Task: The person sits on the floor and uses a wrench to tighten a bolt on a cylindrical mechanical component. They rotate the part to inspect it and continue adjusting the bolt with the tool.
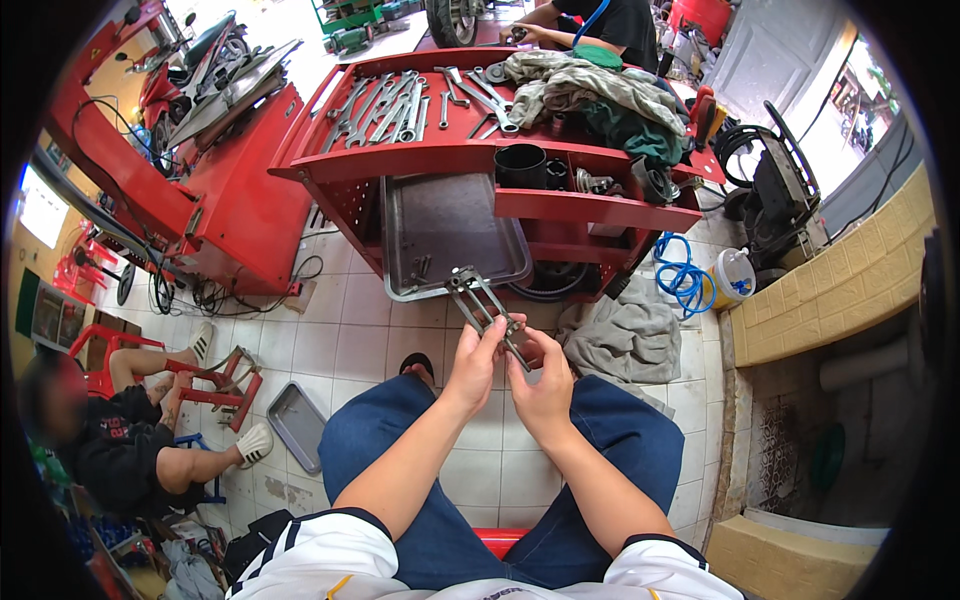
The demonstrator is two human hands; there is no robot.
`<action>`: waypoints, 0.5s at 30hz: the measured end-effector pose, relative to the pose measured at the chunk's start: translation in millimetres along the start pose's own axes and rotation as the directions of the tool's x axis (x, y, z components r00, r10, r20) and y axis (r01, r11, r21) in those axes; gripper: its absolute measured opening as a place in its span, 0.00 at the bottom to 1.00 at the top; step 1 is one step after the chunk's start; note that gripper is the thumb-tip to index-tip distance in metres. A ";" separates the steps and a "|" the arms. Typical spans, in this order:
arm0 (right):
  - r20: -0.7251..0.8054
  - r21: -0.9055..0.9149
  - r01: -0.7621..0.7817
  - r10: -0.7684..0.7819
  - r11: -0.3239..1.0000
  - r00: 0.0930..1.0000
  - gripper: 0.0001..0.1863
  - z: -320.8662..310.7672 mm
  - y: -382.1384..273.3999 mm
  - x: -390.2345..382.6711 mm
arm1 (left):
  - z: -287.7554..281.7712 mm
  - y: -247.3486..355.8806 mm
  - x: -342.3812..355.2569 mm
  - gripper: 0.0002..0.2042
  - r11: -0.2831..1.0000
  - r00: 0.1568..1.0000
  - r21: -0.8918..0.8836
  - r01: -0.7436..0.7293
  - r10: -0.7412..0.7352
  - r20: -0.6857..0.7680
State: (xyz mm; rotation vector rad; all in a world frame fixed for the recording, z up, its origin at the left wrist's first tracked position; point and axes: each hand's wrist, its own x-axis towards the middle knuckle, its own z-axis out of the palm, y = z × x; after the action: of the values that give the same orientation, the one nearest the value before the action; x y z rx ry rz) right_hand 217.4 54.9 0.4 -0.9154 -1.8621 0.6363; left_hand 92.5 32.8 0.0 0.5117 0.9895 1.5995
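A dark metal frame-like bracket with two long parallel bars is held in front of me between my knees. My left hand grips its left side, thumb and fingers closed on the metal. On the other side, the fingers of my right hand pinch its lower end. The bracket's far end overlaps the near edge of a grey metal tray, which juts out from the red tool cart. A few small bolts or pins lie in that tray. My fingers hide part of the bracket's lower end.
The red cart carries several wrenches, rags and a drawer of parts. A person sits at left near another tray. Rag, blue hose and white bucket lie at right.
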 end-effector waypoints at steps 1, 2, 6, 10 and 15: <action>0.086 0.123 -0.169 0.159 0.978 0.984 0.23 -1.9 -0.2 -0.9 | 0.1 0.6 0.4 0.14 1.000 1.000 -0.003 0.009 -0.009 0.010; 0.189 0.228 -0.339 0.300 0.913 0.935 0.24 -4.1 -1.2 -1.7 | 0.4 0.9 0.1 0.15 1.000 1.000 -0.008 0.008 -0.008 0.001; 0.166 0.330 -0.426 0.392 0.842 0.905 0.25 -1.9 -2.1 -2.5 | 4.9 -1.7 0.4 0.16 0.999 0.999 0.014 -0.029 0.029 -0.040; -0.037 0.042 -0.038 0.039 0.998 0.999 0.20 2.6 -6.7 2.7 | -1.3 -3.4 2.2 0.16 1.000 1.000 0.016 0.007 -0.007 -0.020; 0.286 0.369 -0.568 0.492 0.735 0.822 0.25 -9.8 -10.9 4.9 | -1.6 0.0 0.9 0.15 1.000 1.000 0.013 -0.003 0.003 -0.017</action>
State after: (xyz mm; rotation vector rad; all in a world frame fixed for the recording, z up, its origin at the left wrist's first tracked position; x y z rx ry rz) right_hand 221.2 52.9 15.2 -1.1137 -1.4781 1.4728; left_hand 91.1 33.1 -1.0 0.5099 1.0131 1.6034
